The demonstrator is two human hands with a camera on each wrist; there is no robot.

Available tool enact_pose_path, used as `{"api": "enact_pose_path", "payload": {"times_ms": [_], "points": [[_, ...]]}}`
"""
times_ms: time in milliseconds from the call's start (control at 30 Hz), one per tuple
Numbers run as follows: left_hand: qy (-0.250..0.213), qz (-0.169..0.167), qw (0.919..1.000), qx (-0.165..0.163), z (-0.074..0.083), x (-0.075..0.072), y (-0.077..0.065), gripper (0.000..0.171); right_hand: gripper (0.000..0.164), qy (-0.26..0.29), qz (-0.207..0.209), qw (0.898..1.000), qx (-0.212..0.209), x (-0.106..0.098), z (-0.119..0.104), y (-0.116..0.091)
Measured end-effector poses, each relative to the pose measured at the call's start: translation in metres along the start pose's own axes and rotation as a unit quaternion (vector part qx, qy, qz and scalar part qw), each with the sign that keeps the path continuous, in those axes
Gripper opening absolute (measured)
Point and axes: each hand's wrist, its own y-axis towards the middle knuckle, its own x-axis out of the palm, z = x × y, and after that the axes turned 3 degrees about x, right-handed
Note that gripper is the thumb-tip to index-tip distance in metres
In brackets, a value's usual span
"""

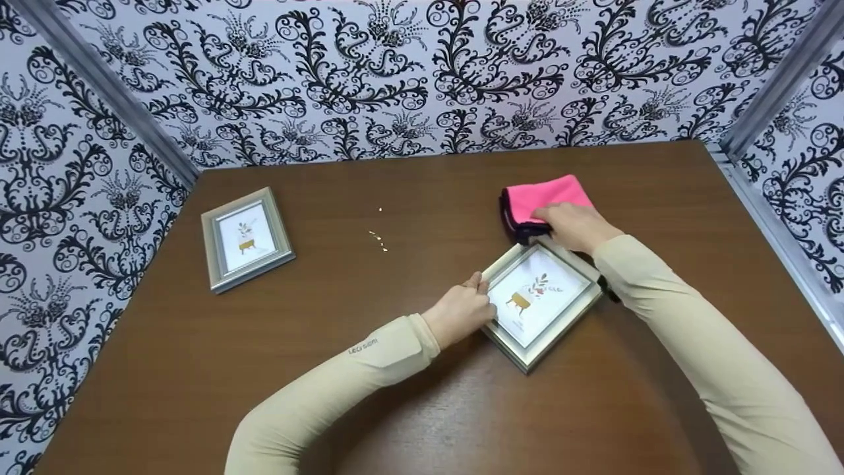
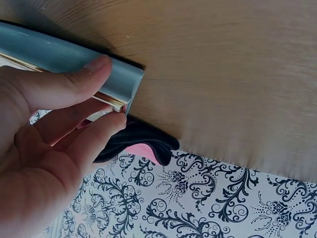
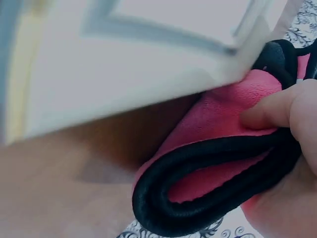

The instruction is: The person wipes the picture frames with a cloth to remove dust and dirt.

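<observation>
Pinching the left corner of a silver picture frame point(image 1: 535, 300) on the near right part of the table point(image 1: 330, 297), the left hand point(image 1: 459, 311) has its fingers point(image 2: 96, 134) curled round the moulding. In the left wrist view, the thumb point(image 2: 74, 87) lies along one side of that moulding, the fingers against the other, and the tip of the corner sticks out just past them. The right hand point(image 1: 577, 225) is closed on a folded pink cloth point(image 1: 550, 193) with dark edging, at the frame's far corner; its thumb point(image 3: 277, 109) presses the pink face, the other fingers partly hidden. The frame's edge overlaps the cloth in the right wrist view; whether they touch, I cannot tell. A second picture frame point(image 1: 247, 239) lies on the far left of the table, well apart from both hands. Small pale flecks point(image 1: 379, 238) lie between the two frames.
</observation>
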Motion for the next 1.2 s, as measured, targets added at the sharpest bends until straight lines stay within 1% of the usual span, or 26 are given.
{"api": "enact_pose_path", "payload": {"times_ms": [67,200,267,433,533,567,667,767,800,867,933,1000,1100,1200], "points": [[0.001,0.011,0.9999,0.002,-0.001,0.001,0.0,0.012,0.02,0.001,-0.014,1.0,0.003,-0.001,-0.007,0.003],[0.0,0.042,0.9991,0.0,-0.002,0.003,-0.001,0.013,0.033,-0.008,-0.05,0.999,0.013,-0.001,-0.017,0.01],[-0.001,0.044,0.999,-0.001,-0.002,0.004,-0.001,0.013,0.037,-0.015,-0.057,0.998,0.011,0.001,-0.02,0.011],[-0.005,0.043,0.9991,-0.005,0.0,0.006,-0.003,0.013,0.041,-0.033,-0.039,0.999,-0.005,0.006,-0.025,0.012],[0.002,0.054,0.9985,-0.008,0.001,0.007,-0.003,0.014,0.043,-0.017,-0.032,0.999,-0.006,0.007,-0.034,0.011],[0.008,0.058,0.9983,-0.009,0.001,0.007,-0.002,0.014,0.044,-0.009,-0.035,0.999,-0.012,0.007,-0.04,0.01],[0.019,0.062,0.9978,-0.014,0.001,0.007,-0.002,0.013,0.044,0.008,-0.049,0.997,-0.052,0.01,-0.061,0.011],[0.029,0.061,0.9975,-0.02,0.001,0.007,-0.003,0.014,0.035,0.0,-0.061,0.993,-0.099,0.013,-0.082,0.013],[0.03,0.059,0.9976,-0.021,0.001,0.007,-0.003,0.015,0.033,-0.003,-0.062,0.992,-0.108,0.014,-0.087,0.014],[0.035,0.054,0.9978,-0.02,0.001,0.007,-0.003,0.016,0.027,-0.006,-0.065,0.991,-0.114,0.015,-0.093,0.014],[0.032,0.049,0.9981,-0.018,0.001,0.007,-0.003,0.015,0.024,0.0,-0.069,0.992,-0.109,0.013,-0.092,0.014],[0.027,0.046,0.9984,-0.018,0.001,0.007,-0.003,0.014,0.023,0.01,-0.07,0.992,-0.103,0.012,-0.085,0.013],[0.015,0.055,0.9983,-0.016,0.001,0.008,-0.003,0.013,0.024,0.026,-0.068,0.993,-0.089,0.009,-0.066,0.012],[0.01,0.064,0.9978,-0.012,0.0,0.009,-0.003,0.014,0.031,0.025,-0.061,0.997,-0.051,0.006,-0.043,0.009]]}}
